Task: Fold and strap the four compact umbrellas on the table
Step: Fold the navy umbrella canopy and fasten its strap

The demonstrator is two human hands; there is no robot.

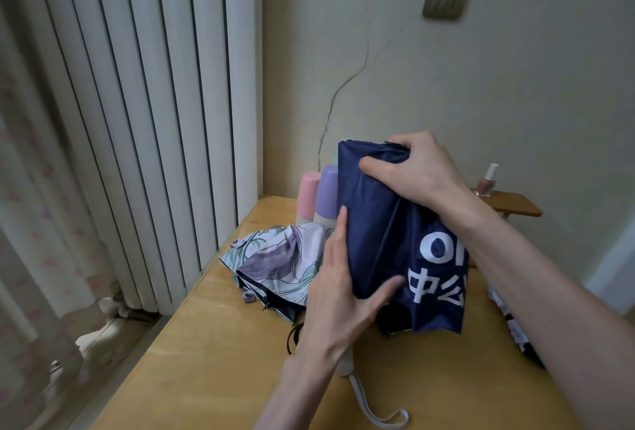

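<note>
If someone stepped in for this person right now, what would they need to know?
Right hand grips the top of the navy umbrella; left hand presses flat fingers on its folds.
Its canopy is gathered but looks unstrapped.
The floral umbrella lies loose on the table behind it; dark-and-white fabric shows at the right edge.
Left: strap this one, then do the others. No fourth in view.

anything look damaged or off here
A long thin crack runs up the wall from behind the pastel bottles. The floral umbrella lies loose and unstrapped on the table, but that is just unfinished work.
</note>
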